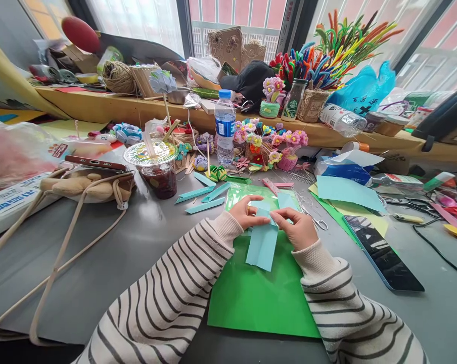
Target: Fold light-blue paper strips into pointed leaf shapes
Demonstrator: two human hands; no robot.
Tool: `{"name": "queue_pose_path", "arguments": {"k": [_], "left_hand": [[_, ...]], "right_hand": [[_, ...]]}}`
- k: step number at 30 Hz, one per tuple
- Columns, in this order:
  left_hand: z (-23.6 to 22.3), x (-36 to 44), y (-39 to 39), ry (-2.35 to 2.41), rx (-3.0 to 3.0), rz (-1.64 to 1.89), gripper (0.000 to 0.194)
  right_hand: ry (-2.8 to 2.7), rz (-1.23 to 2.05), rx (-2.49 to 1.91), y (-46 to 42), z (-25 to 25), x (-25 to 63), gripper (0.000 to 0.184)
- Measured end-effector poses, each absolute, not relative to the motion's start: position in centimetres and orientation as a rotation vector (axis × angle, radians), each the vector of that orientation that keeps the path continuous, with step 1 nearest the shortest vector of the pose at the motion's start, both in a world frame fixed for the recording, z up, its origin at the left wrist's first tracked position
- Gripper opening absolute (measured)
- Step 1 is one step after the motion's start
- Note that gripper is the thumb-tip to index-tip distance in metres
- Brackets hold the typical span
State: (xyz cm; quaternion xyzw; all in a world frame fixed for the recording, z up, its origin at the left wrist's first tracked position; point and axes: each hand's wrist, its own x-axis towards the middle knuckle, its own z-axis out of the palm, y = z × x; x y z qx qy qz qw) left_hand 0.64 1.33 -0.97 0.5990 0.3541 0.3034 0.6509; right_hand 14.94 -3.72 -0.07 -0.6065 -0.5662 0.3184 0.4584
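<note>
A light blue paper strip (262, 246) with a crease along its length is held over a green sheet (262, 303) on the grey table. My left hand (247, 212) has its thumb across the strip's upper part, the index finger arched above. On the other side, my right hand (295, 227) pinches the strip's upper right edge between thumb and finger. Another light blue piece (286, 201) lies just behind my right hand. Several folded light blue strips (208, 205) rest left of the green sheet. Scissors (320, 222) lie at its right, partly hidden by my right hand.
A phone (383, 253) and blue paper sheets (348, 193) lie to the right. A lidded drink cup (158, 177), a small bag with cords (88, 184) and a water bottle (225, 129) stand left and behind. Craft flowers (270, 139) crowd the back below a ledge (190, 108).
</note>
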Motion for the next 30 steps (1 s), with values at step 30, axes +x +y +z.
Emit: {"name": "queue_pose_path", "arguments": {"k": [30], "left_hand": [[-1.18, 0.58, 1.37, 0.776, 1.425, 0.654, 0.067]], "right_hand": [[-1.559, 0.737, -1.526, -3.56, -0.17, 15.03, 0.031]]}}
